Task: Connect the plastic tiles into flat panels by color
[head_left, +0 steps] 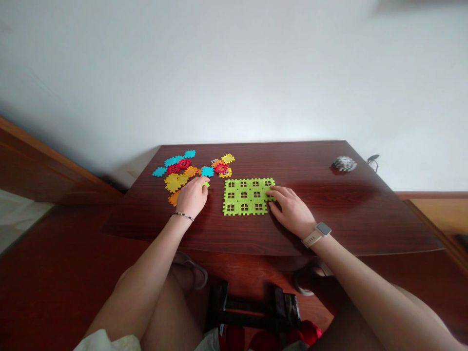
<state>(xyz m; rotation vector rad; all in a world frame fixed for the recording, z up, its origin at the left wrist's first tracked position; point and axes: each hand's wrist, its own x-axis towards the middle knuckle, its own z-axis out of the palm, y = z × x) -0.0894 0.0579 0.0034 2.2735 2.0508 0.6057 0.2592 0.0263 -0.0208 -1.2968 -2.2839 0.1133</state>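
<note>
Two forearms (159, 256); left hand (192, 196) pinching one green piece (206, 185); right hand (291, 208) loosely spread, touching one green panel (237, 200).

Toy tiles (237, 192), a dark wooden table (292, 165), a pale wall (256, 73) and slippers (204, 279) suggest a room at home.

From our head cam we look fwd & down past our arms (153, 265), near enough that the table (300, 165) fills ctr; wall (234, 73) up top, legs (170, 317) at btm.
</note>
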